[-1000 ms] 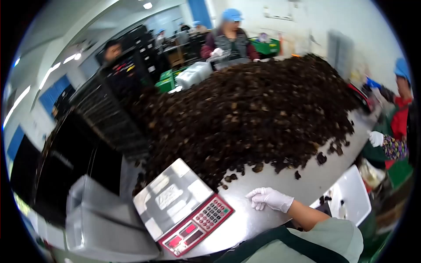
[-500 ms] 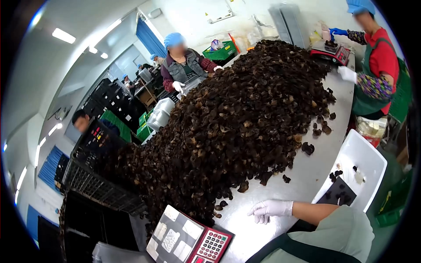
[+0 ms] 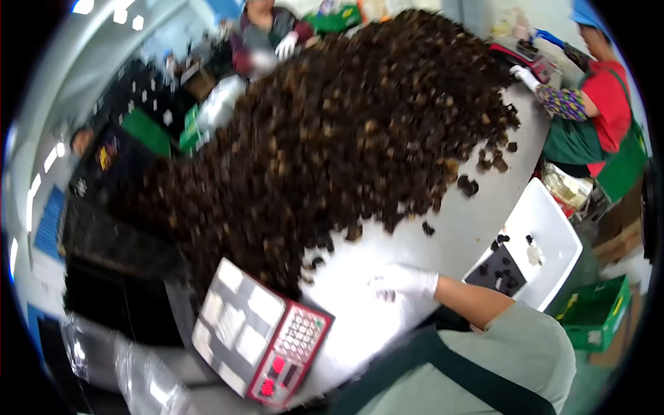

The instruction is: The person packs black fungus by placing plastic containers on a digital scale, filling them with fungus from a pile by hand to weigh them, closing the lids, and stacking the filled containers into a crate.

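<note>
My right hand [image 3: 407,282], in a white glove, hovers over or rests on the shiny metal table [image 3: 360,332]. Motion blurs its fingers, but they look loosely apart with nothing between them. My left hand is out of view. To the left of the right hand stands a red and grey digital scale [image 3: 257,325] with a keypad and lit red digits; its platform carries pale tape patches. Beyond the hand rises a big heap of dark wood ear mushrooms [image 3: 325,138], with loose pieces along its edge.
A white tub [image 3: 564,242] at the right holds a dark sheet and mushroom bits. Below it sits a green crate [image 3: 598,315]. Black crates [image 3: 117,235] and clear plastic [image 3: 149,373] lie left. One co-worker [image 3: 602,117] reaches toward another scale [image 3: 526,62]; another stands behind the heap.
My view has shifted, so the heap and table appear higher and farther left. The scale now shows more of its lit display. The far-right co-worker's white-gloved hand has moved nearer the other scale.
</note>
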The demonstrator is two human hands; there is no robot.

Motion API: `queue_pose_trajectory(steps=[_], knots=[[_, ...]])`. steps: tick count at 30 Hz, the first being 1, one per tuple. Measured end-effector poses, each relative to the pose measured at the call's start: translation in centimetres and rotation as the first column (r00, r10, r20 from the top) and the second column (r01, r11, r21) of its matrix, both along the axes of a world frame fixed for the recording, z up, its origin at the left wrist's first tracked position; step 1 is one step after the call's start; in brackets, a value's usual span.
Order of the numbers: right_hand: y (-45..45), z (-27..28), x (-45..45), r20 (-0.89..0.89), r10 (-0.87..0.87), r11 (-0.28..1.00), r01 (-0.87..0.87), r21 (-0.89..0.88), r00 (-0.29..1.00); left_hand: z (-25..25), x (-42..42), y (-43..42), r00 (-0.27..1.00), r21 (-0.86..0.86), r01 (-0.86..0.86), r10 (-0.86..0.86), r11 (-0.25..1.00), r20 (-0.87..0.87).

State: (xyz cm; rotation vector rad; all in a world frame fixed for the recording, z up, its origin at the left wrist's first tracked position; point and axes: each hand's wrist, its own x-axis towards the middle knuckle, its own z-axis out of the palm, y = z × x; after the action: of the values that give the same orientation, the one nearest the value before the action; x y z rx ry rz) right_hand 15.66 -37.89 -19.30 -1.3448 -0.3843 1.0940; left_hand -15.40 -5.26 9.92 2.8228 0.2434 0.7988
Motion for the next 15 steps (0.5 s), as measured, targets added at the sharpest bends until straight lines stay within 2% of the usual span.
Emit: queue_pose_trajectory(steps=[1,2,3,5,6,7,8,10,11,12,14,15], knots=[[0.2,0.1,0.1,0.018,-0.004,1.0,0.004,-0.03,1.0,-2.8,0.4,-0.1,0.955,0.098,-0.041,0.068,0.994,-0.289],[0.4,0.6,-0.1,-0.011,0.04,0.998,-0.04,-0.052,0.999,-5.9,2.7,-1.0,0.972,-0.03,-0.077,0.068,0.997,-0.225],[0.7,1.4,-0.5,0.017,0.009,0.997,-0.007,-0.082,1.0,-8.4,5.1,-1.9,0.986,-0.147,-0.097,0.074,0.984,-0.151],[1.5,1.4,-0.3,0.059,-0.009,0.993,0.016,-0.118,0.998,-11.0,7.4,-2.7,0.97,-0.182,-0.103,0.059,0.978,-0.234],[2.1,0.5,0.0,0.29,-0.104,0.99,0.128,-0.065,0.951,-12.8,7.6,-2.2,0.971,-0.208,-0.083,0.032,0.975,-0.237],[2.7,0.1,0.3,0.5,-0.201,0.975,0.222,0.018,0.843,-14.2,7.8,-1.5,0.971,-0.233,-0.06,0.003,0.971,-0.238],[3.3,3.8,1.2,0.624,-0.138,0.977,0.21,-0.043,0.769,-15.1,7.9,-1.0,0.971,-0.207,-0.007,-0.042,0.978,-0.235],[5.8,3.8,4.3,0.938,-0.006,0.976,0.208,-0.071,0.348,-15.1,8.2,-1.1,0.961,-0.238,-0.034,-0.033,0.971,-0.274],[7.7,5.6,5.5,0.957,0.062,0.979,0.17,-0.114,0.284,-15.2,8.1,-1.0,0.951,-0.264,-0.045,-0.04,0.963,-0.306],[10.3,6.1,6.7,0.983,0.056,0.982,0.17,-0.086,0.172,-15.6,7.9,-0.6,0.956,-0.317,-0.026,-0.069,0.948,-0.286],[15.3,7.8,8.7,0.987,0.158,0.985,0.072,-0.156,-0.018,-14.6,8.1,-1.1,0.959,-0.297,-0.052,-0.035,0.953,-0.283],[17.8,8.6,9.4,0.973,0.22,0.975,0.001,-0.22,-0.064,-13.9,8.3,-1.4,0.961,-0.277,-0.064,-0.016,0.959,-0.275]])
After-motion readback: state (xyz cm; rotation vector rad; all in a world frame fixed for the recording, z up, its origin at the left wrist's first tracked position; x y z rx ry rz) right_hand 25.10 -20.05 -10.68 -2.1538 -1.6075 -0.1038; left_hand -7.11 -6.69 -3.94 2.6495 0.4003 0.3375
